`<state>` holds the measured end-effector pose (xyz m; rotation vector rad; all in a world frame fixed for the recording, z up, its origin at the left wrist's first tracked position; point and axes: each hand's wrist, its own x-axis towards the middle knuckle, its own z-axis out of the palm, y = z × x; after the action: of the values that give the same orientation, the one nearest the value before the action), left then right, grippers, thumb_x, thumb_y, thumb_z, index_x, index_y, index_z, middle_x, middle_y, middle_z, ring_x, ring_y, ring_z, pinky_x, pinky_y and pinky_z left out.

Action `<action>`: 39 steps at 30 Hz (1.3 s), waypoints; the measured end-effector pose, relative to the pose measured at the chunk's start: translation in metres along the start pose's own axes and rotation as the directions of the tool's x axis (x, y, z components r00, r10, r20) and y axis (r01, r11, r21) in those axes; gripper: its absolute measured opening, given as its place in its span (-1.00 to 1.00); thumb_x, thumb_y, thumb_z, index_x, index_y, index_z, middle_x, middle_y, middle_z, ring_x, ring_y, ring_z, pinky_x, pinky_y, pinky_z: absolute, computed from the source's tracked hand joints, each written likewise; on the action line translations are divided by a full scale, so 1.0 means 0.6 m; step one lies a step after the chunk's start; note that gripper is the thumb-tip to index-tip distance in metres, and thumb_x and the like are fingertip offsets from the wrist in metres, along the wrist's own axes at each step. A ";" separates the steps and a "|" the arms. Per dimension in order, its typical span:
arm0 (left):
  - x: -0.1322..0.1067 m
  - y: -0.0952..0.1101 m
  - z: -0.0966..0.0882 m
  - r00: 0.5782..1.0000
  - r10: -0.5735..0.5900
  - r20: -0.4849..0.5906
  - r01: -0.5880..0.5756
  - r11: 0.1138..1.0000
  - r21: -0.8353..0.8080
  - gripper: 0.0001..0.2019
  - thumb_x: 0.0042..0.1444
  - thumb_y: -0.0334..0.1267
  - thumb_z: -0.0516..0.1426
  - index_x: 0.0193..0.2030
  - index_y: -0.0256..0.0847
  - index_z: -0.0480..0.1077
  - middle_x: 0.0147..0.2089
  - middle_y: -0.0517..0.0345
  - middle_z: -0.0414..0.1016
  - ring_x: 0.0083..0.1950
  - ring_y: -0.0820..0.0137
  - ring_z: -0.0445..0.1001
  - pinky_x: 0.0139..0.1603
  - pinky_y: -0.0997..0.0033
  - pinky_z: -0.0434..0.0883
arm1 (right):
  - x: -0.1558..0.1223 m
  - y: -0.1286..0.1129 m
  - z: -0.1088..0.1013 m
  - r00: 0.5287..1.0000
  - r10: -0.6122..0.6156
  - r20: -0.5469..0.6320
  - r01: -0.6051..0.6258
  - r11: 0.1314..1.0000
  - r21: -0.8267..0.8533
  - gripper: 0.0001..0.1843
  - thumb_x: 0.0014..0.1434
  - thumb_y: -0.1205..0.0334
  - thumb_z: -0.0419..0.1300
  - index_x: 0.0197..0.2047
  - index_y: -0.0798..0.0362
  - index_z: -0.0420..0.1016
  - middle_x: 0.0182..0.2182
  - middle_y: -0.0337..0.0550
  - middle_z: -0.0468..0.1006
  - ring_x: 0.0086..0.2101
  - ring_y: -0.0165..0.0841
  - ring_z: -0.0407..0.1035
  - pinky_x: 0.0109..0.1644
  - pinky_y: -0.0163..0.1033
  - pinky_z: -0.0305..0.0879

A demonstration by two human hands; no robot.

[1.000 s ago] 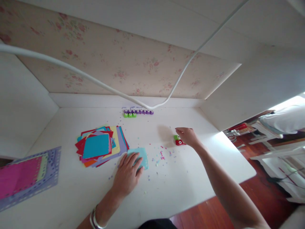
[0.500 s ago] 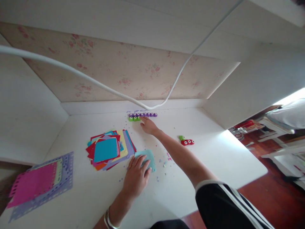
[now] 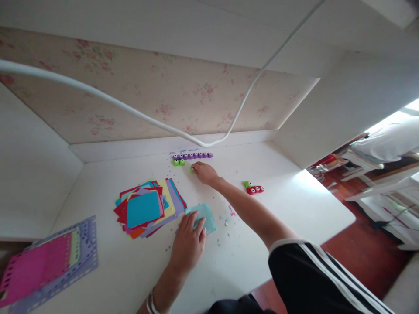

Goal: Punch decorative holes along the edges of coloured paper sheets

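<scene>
"What's the setting?"

"A white desk (image 3: 294, 196) tucked into an alcove, with floral wallpaper (image 3: 147, 100) at the back and a white cable (image 3: 131, 114) sagging across the upper half of the frame."

"And the hands?"

"The right hand (image 3: 204, 173) is stretched out to centre frame, near the back of the desk. Its fingers are curled tight around a small green punch (image 3: 192, 169), and only a sliver of green shows at the fingertips, on the hand's left side."

"Which way does it point?"

"I can't tell. It's tiny and mostly covered. It sits just below and right of two more green punches (image 3: 179, 162), which lie under a row of purple punches (image 3: 193, 155). That row's long axis runs left to right along the back wall."

"The other hand?"

"The left hand (image 3: 189, 240), lower centre, lies flat with its fingers spread, pressing on the near corner of a pale teal sheet (image 3: 207, 216). The sheet is roughly square and turned a little askew to the desk's front edge, with its far corners pointing up-frame."

"Anything around it?"

"A fanned pile of coloured paper squares (image 3: 147, 208) sits just to the sheet's left, touching it or nearly so. Paper confetti (image 3: 229, 213) is scattered to its right. Right of centre are a few red punches (image 3: 257, 189) with a green one at their left end. Hole-edged purple and pink sheets (image 3: 49, 261) lie at lower left."
</scene>
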<state>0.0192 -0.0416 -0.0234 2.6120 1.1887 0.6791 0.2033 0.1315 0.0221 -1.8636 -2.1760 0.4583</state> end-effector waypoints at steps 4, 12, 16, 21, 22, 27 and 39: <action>0.001 0.002 0.001 1.000 -0.012 0.006 0.012 1.000 0.002 -0.70 0.22 -0.25 0.06 0.07 -0.17 0.40 0.17 -0.07 0.35 0.22 0.13 0.29 0.27 -0.05 0.25 | -0.073 0.020 -0.015 1.000 -0.009 0.004 0.008 0.998 0.058 -0.74 0.30 0.24 0.06 -0.01 0.02 0.49 -0.04 -0.10 0.56 -0.07 -0.27 0.44 0.03 -0.24 0.28; 0.007 0.009 -0.019 0.995 -0.093 -0.035 0.094 0.995 0.037 -0.67 0.25 -0.13 0.02 0.09 -0.15 0.39 0.17 -0.08 0.35 0.17 0.12 0.31 0.18 0.00 0.27 | -0.254 0.042 0.000 0.975 0.201 0.099 -0.206 0.637 0.742 -0.71 0.16 0.03 0.21 -0.12 0.01 0.47 -0.02 -0.05 0.55 -0.30 -0.35 0.52 -0.21 -0.18 0.47; 0.010 0.003 -0.030 0.969 -0.232 -0.085 0.240 0.966 0.099 -0.61 0.26 -0.05 0.00 0.12 -0.18 0.37 0.06 -0.12 0.39 0.02 0.12 0.38 0.05 0.07 0.31 | -0.303 0.025 0.015 0.943 0.278 0.181 -0.282 0.384 0.879 -0.64 0.03 -0.07 0.30 -0.24 0.02 0.44 -0.05 -0.05 0.56 -0.27 -0.33 0.51 -0.16 -0.13 0.48; 0.007 0.002 -0.028 0.954 -0.292 -0.075 0.301 0.936 0.185 -0.49 0.22 0.08 0.00 0.16 -0.24 0.32 -0.14 -0.09 0.41 -0.11 0.11 0.37 -0.09 0.10 0.32 | -0.324 -0.004 0.021 0.927 0.305 0.217 -0.294 0.233 0.927 -0.66 0.05 -0.08 0.30 -0.25 -0.02 0.43 0.02 -0.09 0.50 -0.24 -0.34 0.50 -0.13 -0.13 0.47; 0.006 0.004 -0.027 0.954 -0.291 -0.074 0.300 0.933 0.199 -0.50 0.22 0.07 0.00 0.15 -0.23 0.32 -0.13 -0.09 0.41 -0.10 0.10 0.37 -0.10 0.10 0.32 | -0.325 -0.008 0.023 0.925 0.312 0.215 -0.288 0.209 0.935 -0.67 0.08 -0.08 0.28 -0.24 -0.03 0.42 0.02 -0.10 0.49 -0.24 -0.34 0.50 -0.14 -0.14 0.48; 0.004 0.011 -0.021 0.960 -0.269 -0.077 0.279 0.946 0.163 -0.61 0.23 -0.07 0.04 0.15 -0.13 0.33 0.07 -0.09 0.38 0.01 0.10 0.36 -0.01 0.07 0.34 | -0.325 -0.024 0.029 0.926 0.331 0.181 -0.242 0.153 0.958 -0.70 0.14 -0.09 0.22 -0.22 -0.04 0.44 -0.07 -0.14 0.50 -0.17 -0.31 0.45 -0.14 -0.12 0.48; -0.004 -0.005 -0.004 0.969 -0.243 -0.056 0.226 0.951 -0.209 -0.58 0.16 -0.45 0.06 0.15 -0.09 0.30 0.28 -0.02 0.14 0.21 0.21 0.30 0.18 0.10 0.37 | -0.322 -0.015 0.035 0.911 0.399 0.107 -0.207 0.219 0.953 -0.62 0.10 -0.10 0.26 -0.15 -0.01 0.57 -0.21 -0.10 0.57 -0.19 -0.28 0.44 -0.08 -0.12 0.43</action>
<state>0.0147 -0.0415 -0.0233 2.2525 1.3497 0.8156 0.2177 -0.0621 0.0106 -1.4072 -0.8482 1.2950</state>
